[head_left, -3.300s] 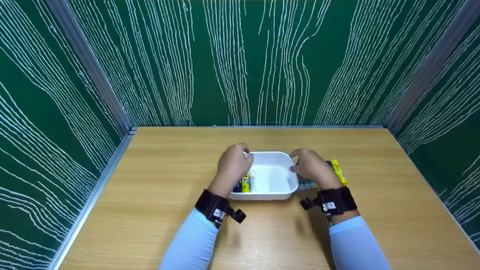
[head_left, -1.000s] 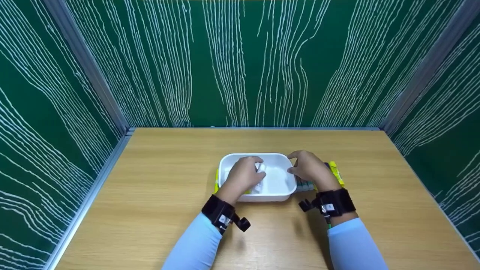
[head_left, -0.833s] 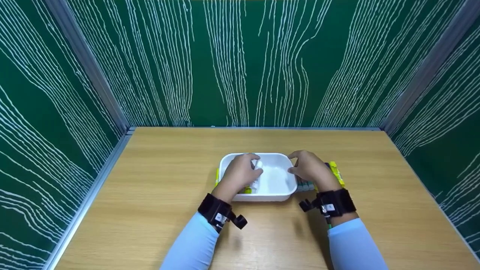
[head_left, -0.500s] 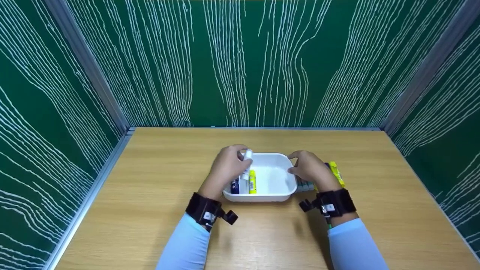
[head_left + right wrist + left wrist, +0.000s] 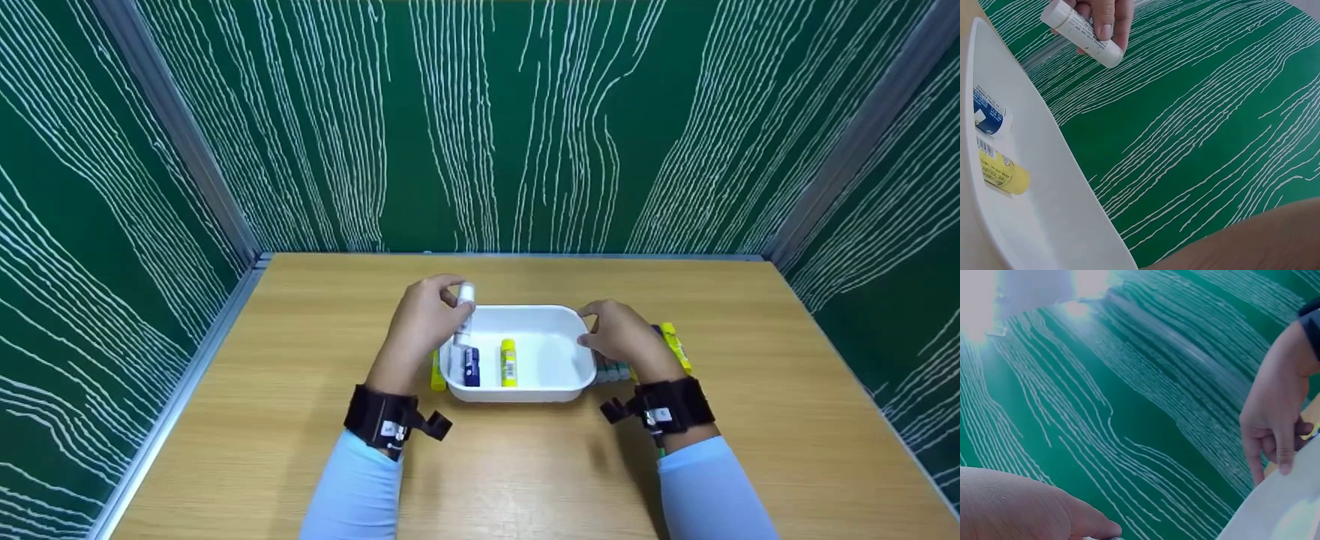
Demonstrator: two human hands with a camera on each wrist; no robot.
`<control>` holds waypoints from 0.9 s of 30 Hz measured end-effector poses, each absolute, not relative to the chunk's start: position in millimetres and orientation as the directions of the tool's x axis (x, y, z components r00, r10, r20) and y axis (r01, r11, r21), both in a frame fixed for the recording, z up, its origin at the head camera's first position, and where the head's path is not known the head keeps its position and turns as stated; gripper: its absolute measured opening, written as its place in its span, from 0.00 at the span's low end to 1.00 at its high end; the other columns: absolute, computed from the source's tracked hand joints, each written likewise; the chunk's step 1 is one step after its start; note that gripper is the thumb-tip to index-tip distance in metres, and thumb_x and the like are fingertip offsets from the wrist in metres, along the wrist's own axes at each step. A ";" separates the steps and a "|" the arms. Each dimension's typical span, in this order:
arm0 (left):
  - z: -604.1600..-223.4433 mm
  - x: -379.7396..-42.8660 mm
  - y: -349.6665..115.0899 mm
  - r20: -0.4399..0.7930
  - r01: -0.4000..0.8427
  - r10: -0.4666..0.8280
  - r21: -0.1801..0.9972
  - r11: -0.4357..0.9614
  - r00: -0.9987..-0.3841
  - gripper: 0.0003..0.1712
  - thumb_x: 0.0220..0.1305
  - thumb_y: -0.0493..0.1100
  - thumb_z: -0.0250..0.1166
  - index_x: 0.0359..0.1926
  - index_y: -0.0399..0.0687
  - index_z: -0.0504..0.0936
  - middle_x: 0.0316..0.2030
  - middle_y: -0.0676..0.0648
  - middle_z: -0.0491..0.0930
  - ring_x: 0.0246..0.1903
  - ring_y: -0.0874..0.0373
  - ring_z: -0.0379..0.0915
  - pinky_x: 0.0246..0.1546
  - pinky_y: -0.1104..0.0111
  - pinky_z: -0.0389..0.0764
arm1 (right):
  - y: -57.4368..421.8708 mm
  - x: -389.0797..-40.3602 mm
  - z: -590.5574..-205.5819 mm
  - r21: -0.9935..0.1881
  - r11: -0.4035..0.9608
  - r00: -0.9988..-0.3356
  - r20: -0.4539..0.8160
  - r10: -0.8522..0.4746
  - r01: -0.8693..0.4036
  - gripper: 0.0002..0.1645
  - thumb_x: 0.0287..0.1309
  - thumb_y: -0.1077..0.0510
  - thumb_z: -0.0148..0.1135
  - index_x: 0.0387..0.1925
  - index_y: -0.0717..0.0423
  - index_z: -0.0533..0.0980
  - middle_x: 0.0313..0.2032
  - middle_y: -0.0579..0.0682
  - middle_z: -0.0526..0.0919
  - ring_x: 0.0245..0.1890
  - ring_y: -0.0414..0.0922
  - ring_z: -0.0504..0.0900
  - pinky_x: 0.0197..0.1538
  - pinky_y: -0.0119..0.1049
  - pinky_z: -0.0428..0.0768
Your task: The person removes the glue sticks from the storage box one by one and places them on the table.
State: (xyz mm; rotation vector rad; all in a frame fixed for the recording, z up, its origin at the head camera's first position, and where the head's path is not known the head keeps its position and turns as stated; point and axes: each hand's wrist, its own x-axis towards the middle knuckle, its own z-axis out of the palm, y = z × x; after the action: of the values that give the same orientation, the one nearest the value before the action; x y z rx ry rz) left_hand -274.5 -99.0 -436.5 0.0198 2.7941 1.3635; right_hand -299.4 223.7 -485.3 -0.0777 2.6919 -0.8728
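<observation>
My left hand (image 5: 429,319) pinches a white glue stick (image 5: 465,304) between thumb and fingers, tilted nearly upright above the left end of a white plastic tray (image 5: 555,394). In the right wrist view that glue stick (image 5: 1084,35) shows printed text, with the left fingertips around its body. Inside the tray lie a dark blue glue stick (image 5: 471,367) at the left and a yellow glue stick (image 5: 509,364) nearer the middle. My right hand (image 5: 622,330) holds the tray's right rim, its thumb on the inner side, as the left wrist view also shows.
Outside the tray's left wall a yellow stick (image 5: 437,373) is partly hidden. Several grey-capped sticks (image 5: 613,371) and another yellow stick (image 5: 676,347) lie to the right, partly behind the right hand. Green walls with white lines (image 5: 525,127) surround the wooden table (image 5: 525,465).
My left hand has picked the white glue stick out of the tray and carried it left and up. The yellow stick inside has shifted right. My right hand stays at the rim.
</observation>
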 end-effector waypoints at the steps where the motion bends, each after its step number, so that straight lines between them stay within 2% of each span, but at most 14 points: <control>1: -436.5 -275.1 -100.8 -0.028 -0.009 0.021 0.786 0.618 -0.999 0.30 0.78 0.46 0.75 0.76 0.53 0.84 0.50 0.45 0.88 0.45 0.52 0.86 0.45 0.63 0.92 | 223.6 -299.3 -485.2 -0.581 0.813 -0.950 -0.279 -0.142 0.049 0.35 0.77 0.62 0.73 0.79 0.63 0.75 0.45 0.61 0.88 0.35 0.50 0.85 0.34 0.37 0.83; 15: -441.8 -285.0 -135.9 -0.084 -0.093 -0.045 0.761 0.642 -0.995 0.29 0.79 0.43 0.72 0.77 0.48 0.82 0.52 0.42 0.85 0.48 0.50 0.84 0.46 0.63 0.89 | 222.0 -299.4 -482.7 -0.574 0.816 -0.944 -0.299 -0.140 0.061 0.34 0.78 0.61 0.72 0.80 0.60 0.75 0.46 0.61 0.88 0.36 0.51 0.86 0.35 0.37 0.84; 23: -451.2 -293.7 -150.3 -0.240 -0.204 -0.032 0.736 0.646 -0.970 0.28 0.79 0.43 0.71 0.76 0.49 0.81 0.53 0.41 0.85 0.46 0.51 0.86 0.41 0.66 0.90 | 223.4 -300.5 -483.4 -0.570 0.818 -0.943 -0.305 -0.132 0.070 0.35 0.78 0.61 0.73 0.80 0.59 0.75 0.49 0.62 0.88 0.39 0.52 0.86 0.37 0.36 0.85; 27: -460.3 -296.2 -154.8 -0.289 -0.235 -0.026 0.721 0.652 -0.957 0.26 0.79 0.41 0.70 0.73 0.47 0.81 0.57 0.40 0.85 0.44 0.51 0.85 0.39 0.67 0.88 | 222.9 -299.8 -484.6 -0.577 0.815 -0.948 -0.284 -0.145 0.048 0.35 0.77 0.61 0.73 0.79 0.62 0.75 0.46 0.61 0.88 0.36 0.50 0.86 0.35 0.36 0.84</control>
State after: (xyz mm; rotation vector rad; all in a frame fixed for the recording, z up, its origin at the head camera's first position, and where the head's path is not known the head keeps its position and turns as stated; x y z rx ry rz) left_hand -296.2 -154.8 -460.3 -0.2113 2.6182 1.1951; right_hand -299.8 222.9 -484.6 -0.0740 2.6843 -0.8657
